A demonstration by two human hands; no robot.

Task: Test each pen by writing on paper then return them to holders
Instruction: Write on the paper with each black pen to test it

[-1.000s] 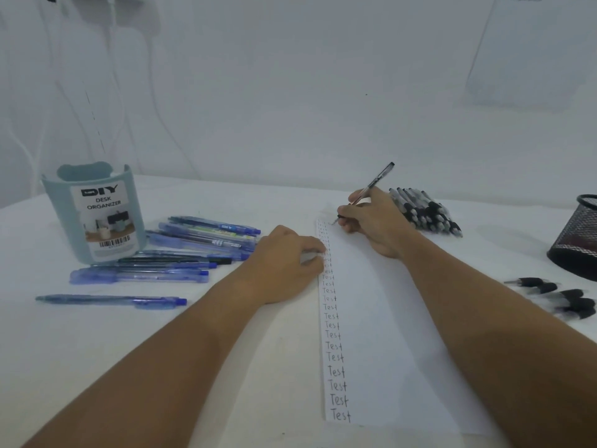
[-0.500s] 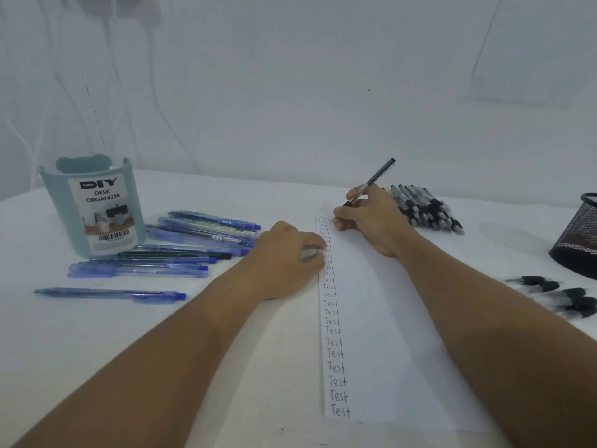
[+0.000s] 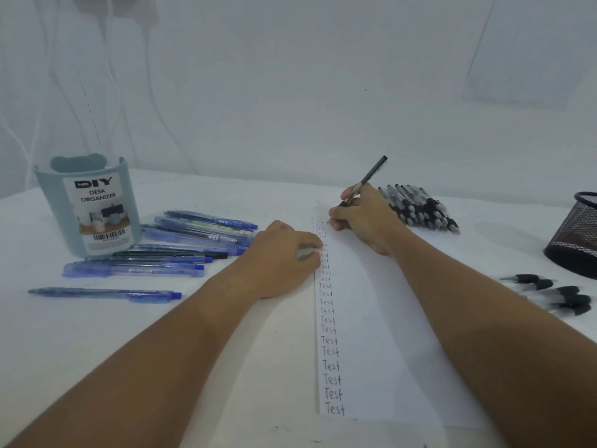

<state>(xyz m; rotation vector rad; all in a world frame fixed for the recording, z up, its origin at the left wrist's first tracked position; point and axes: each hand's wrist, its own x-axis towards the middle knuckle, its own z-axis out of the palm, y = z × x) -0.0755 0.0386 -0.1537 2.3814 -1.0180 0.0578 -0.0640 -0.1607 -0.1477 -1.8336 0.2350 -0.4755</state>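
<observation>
**Black pen at the top of the sheet**

The right hand (image 3: pixel 365 218) pinches a black pen (image 3: pixel 368 177), its tip on the paper (image 3: pixel 371 318) beside the column of "Test" words. The left hand (image 3: pixel 284 253) presses the paper's left edge with curled fingers. Blue pens (image 3: pixel 193 240) lie beside the desk organizer (image 3: pixel 87 205).

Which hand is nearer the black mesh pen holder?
Right. The right hand writes mid-table, left of the mesh holder; the left hand rests farther left.
</observation>
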